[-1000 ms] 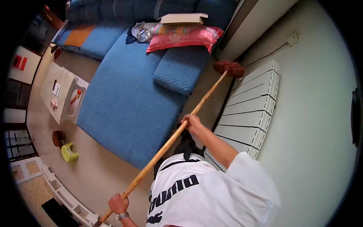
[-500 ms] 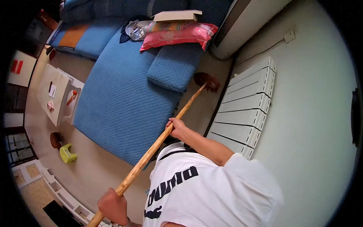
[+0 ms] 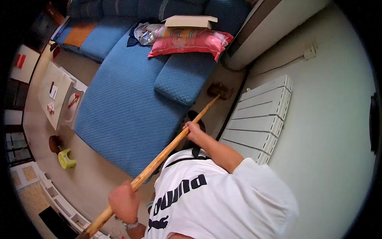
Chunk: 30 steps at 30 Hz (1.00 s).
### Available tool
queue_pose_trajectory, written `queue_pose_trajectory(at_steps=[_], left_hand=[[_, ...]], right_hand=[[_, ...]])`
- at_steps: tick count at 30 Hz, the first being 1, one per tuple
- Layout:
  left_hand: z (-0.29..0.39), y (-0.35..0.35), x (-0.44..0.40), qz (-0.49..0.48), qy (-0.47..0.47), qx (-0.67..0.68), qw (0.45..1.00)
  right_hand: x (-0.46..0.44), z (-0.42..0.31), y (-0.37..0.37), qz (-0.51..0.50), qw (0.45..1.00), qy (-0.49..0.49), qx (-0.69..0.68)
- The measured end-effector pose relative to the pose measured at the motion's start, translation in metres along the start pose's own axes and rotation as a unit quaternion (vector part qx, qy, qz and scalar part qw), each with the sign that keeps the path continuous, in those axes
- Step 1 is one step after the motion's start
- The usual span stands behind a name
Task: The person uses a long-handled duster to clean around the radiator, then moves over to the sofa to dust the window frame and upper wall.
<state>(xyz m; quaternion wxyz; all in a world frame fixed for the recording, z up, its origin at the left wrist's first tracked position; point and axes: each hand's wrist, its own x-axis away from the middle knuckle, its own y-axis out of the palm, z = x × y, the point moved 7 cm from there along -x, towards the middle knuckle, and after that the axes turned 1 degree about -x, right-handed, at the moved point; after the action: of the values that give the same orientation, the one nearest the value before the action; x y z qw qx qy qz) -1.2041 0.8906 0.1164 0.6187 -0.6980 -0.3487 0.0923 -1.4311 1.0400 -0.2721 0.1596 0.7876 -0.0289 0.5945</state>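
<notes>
My two hands grip the long pale wooden handle of a mop [image 3: 159,159], which runs diagonally across the view. My left hand [image 3: 124,202], with a watch on its wrist, is wrapped round the handle near its lower-left end. Farther up the handle, my right hand [image 3: 192,132] is closed round it. At the far end the reddish-brown mop head [image 3: 220,90] lies on the floor, blurred, between the blue sofa [image 3: 131,103] and the white radiator [image 3: 254,121]. One dark shoe [image 3: 197,118] shows partly behind the handle, near my right hand.
A pink pillow [image 3: 187,46] and a flat white box [image 3: 190,20] lie on the sofa. Leftward stand a pale table [image 3: 53,93], a green stool [image 3: 66,159] and a brown stool [image 3: 55,143]. A tall white cabinet-like unit [image 3: 270,36] stands in the corner.
Both hands have shifted up and to the right along with the handle, the left one more clearly. The mop head's spread strands now look more compact and blurred. My view has tilted slightly.
</notes>
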Motion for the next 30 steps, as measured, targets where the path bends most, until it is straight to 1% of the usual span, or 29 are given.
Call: queue_pose_trajectory(at_steps=[1,2,3,5,7,9,11,13,14,16,17,18,19,21,22,24,25,27,28,30], left_hand=[[0.002,-0.010,-0.005,-0.010,-0.009,0.009,1.000],[0.011,-0.017,-0.015,-0.014,-0.010,0.005,1.000],[0.022,-0.024,-0.027,-0.017,-0.009,-0.016,1.000],[0.049,-0.042,-0.056,-0.019,-0.011,-0.038,0.999],[0.090,-0.063,-0.091,-0.030,0.009,-0.042,0.999],[0.119,-0.087,-0.124,-0.038,0.013,-0.062,0.997],[0.146,-0.106,-0.157,-0.041,0.025,-0.080,0.996],[0.167,-0.119,-0.177,-0.056,0.005,-0.058,0.997],[0.177,-0.123,-0.187,-0.062,0.003,-0.061,0.996],[0.204,-0.126,-0.212,-0.032,0.044,-0.074,0.996],[0.210,-0.123,-0.221,-0.032,0.047,-0.074,0.996],[0.212,-0.121,-0.228,-0.027,0.051,-0.070,0.996],[0.213,-0.122,-0.234,-0.018,0.054,-0.067,0.996],[0.212,-0.125,-0.239,-0.016,0.051,-0.069,0.996],[0.211,-0.125,-0.237,-0.019,0.043,-0.070,0.996],[0.210,-0.126,-0.238,-0.011,0.051,-0.051,0.997],[0.212,-0.127,-0.239,-0.002,0.054,-0.028,0.998],[0.205,-0.130,-0.234,0.001,0.040,-0.015,0.999],[0.200,-0.132,-0.230,0.004,0.030,-0.004,1.000],[0.176,-0.156,-0.208,0.024,-0.024,-0.045,0.998]], right_hand=[[0.003,0.005,0.001,-0.011,1.000,0.011,-0.014],[0.001,0.004,0.002,-0.008,0.999,0.035,0.003],[-0.007,-0.004,0.003,-0.009,0.999,0.041,0.000],[-0.026,-0.028,0.003,0.016,0.995,0.094,-0.003],[-0.043,-0.072,0.007,0.009,0.996,0.089,-0.007],[-0.055,-0.120,0.021,-0.013,0.995,0.078,-0.061],[-0.059,-0.165,0.028,-0.021,0.996,0.064,-0.063],[-0.064,-0.213,0.035,-0.051,0.997,-0.024,-0.061],[-0.057,-0.232,0.037,-0.013,0.996,-0.025,-0.079],[-0.080,-0.236,0.041,-0.010,0.997,-0.020,-0.072],[-0.089,-0.239,0.043,-0.006,0.998,-0.022,-0.066],[-0.082,-0.236,0.049,-0.004,0.997,0.015,-0.081],[-0.083,-0.232,0.054,-0.024,0.998,0.025,-0.056],[-0.082,-0.225,0.055,-0.008,0.997,0.058,-0.053],[-0.087,-0.223,0.053,-0.008,0.997,0.059,-0.058],[-0.093,-0.218,0.058,-0.034,0.990,0.112,-0.085],[-0.096,-0.223,0.058,-0.036,0.990,0.110,-0.082],[-0.101,-0.239,0.054,-0.004,0.998,0.056,-0.040],[-0.109,-0.248,0.053,-0.004,0.998,0.053,-0.038],[-0.129,-0.271,0.045,0.004,1.000,-0.011,-0.028]])
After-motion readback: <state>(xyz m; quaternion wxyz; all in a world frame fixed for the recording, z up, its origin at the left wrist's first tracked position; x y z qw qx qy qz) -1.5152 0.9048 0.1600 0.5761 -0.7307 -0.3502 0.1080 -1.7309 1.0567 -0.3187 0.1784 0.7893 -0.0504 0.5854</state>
